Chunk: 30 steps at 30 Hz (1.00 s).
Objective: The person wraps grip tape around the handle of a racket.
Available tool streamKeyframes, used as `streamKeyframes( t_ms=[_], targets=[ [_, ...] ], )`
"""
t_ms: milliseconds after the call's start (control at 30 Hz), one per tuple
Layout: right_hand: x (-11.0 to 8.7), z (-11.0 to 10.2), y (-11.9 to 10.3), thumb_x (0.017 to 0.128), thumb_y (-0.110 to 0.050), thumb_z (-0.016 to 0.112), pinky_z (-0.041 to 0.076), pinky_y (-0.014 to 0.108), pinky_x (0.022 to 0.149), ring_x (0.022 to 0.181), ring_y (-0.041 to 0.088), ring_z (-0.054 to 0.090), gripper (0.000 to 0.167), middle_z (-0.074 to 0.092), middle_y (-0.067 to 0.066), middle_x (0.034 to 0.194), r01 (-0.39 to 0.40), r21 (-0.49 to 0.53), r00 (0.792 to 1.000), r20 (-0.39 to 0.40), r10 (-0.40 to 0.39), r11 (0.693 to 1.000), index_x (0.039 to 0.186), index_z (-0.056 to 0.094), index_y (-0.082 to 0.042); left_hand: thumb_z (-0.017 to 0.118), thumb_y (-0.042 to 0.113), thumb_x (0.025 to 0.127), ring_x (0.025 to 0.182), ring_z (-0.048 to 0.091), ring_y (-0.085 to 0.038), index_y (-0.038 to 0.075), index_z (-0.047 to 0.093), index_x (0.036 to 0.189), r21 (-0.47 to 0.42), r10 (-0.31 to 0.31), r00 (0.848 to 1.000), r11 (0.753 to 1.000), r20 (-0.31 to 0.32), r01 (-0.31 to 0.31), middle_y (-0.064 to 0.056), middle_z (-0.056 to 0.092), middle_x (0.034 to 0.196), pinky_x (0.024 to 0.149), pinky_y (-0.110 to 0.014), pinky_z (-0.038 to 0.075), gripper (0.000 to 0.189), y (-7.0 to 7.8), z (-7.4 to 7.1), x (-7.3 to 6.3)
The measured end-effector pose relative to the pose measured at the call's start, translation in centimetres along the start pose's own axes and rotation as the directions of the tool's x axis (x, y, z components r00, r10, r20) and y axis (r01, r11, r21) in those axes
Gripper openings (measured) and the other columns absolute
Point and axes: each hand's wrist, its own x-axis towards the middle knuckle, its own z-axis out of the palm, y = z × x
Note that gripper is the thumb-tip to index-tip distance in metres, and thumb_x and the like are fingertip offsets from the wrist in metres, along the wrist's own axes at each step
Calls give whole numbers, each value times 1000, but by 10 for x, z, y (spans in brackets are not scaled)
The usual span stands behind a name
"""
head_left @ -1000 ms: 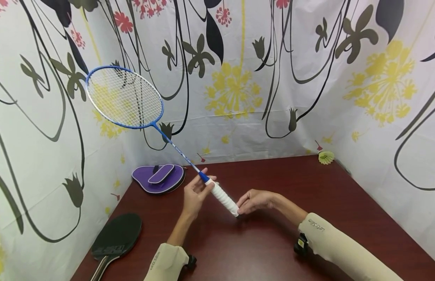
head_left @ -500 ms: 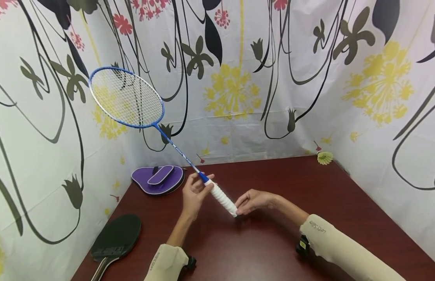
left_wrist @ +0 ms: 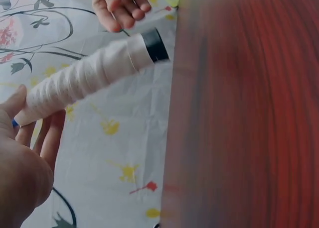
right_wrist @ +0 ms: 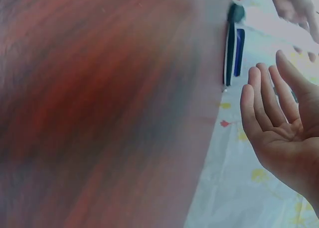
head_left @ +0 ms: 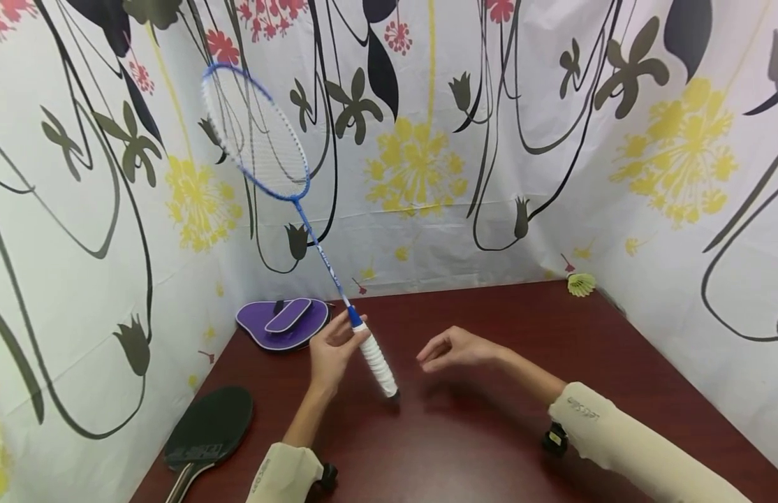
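Left hand (head_left: 329, 353) grips racket (head_left: 370, 353); right hand (head_left: 454, 347) open; paddle (head_left: 203, 433) handle cut off.

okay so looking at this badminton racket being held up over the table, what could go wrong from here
1. Only the left hand holds the badminton racket, pinching the top of its white grip; the right hand is open and apart from it. With the head tilted high, the racket could swing or slip.
2. The racket head is close to the patterned wall cloth and might brush or snag it.
3. If dropped, the butt end could strike the table.
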Motion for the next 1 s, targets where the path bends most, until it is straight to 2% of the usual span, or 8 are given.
streamKeyframes(
  t_ms=[167, 333, 600, 700, 800, 867, 933, 1000],
  targets=[
    [-11, -22, -7, 95, -13, 77, 57, 52, 94, 103, 27, 75, 25, 73, 24, 119, -35, 9, 998, -55, 35, 999, 119, 76, -4, 89, 9, 82, 98, 75, -16, 9, 73, 131, 159, -16, 1000, 987, -4, 16, -19, 76, 114, 81, -24, 59, 51, 7, -14, 2],
    [-27, -50, -18, 100, -15, 71, 61, 40, 87, 99, 27, 75, 30, 71, 28, 119, -16, -13, 989, -146, 14, 1000, 125, 72, 2, 92, 17, 81, 96, 76, -20, 12, 75, 128, 244, -51, 998, 968, -23, 55, -14, 78, 112, 80, -24, 59, 50, 14, -28, 6],
    [-71, -110, -37, 110, -23, 54, 57, 35, 96, 109, 21, 72, 44, 75, 9, 119, 56, 189, 930, -368, 18, 980, 141, 55, 8, 92, 12, 79, 96, 74, -22, 10, 79, 119, 330, -55, 996, 941, -70, 75, -13, 78, 111, 76, -17, 57, 42, 18, -50, 9],
    [-95, -136, -42, 114, -24, 41, 55, 31, 99, 112, 16, 71, 39, 74, 2, 123, 185, 337, 916, -400, -37, 923, 141, 56, -1, 93, 13, 79, 91, 72, -20, 9, 81, 115, 372, -41, 997, 926, -68, 63, -13, 78, 107, 71, -16, 56, 38, 19, -56, 9],
    [-121, -161, -46, 116, -27, 28, 53, 28, 101, 118, 14, 68, 42, 71, 1, 130, 306, 474, 912, -396, -110, 826, 142, 54, -8, 93, 16, 78, 95, 72, -20, 11, 82, 111, 454, -24, 999, 890, -43, 41, -9, 79, 107, 71, -16, 54, 35, 20, -60, 9],
    [-137, -174, -47, 115, -32, 24, 52, 26, 101, 120, 13, 67, 50, 70, -1, 131, 339, 524, 908, -399, -126, 781, 155, 39, -5, 94, 17, 77, 100, 72, -22, 13, 83, 110, 523, -5, 1000, 852, -12, 11, -7, 79, 107, 71, -16, 52, 35, 19, -63, 8],
    [-151, -183, -46, 114, -38, 24, 52, 26, 101, 121, 13, 66, 63, 69, -2, 131, 346, 562, 910, -397, -121, 752, 165, 10, -2, 94, 15, 76, 101, 73, -23, 15, 83, 109, 576, 17, 1000, 817, 21, -26, -6, 79, 106, 71, -16, 51, 34, 18, -66, 9],
    [-162, -189, -42, 114, -41, 24, 52, 25, 101, 122, 12, 65, 70, 68, -3, 131, 334, 571, 912, -395, -105, 750, 164, -5, -2, 95, 13, 75, 98, 73, -24, 15, 84, 107, 618, 43, 998, 783, 55, -68, -6, 80, 104, 68, -16, 49, 34, 16, -69, 9]
  ],
)
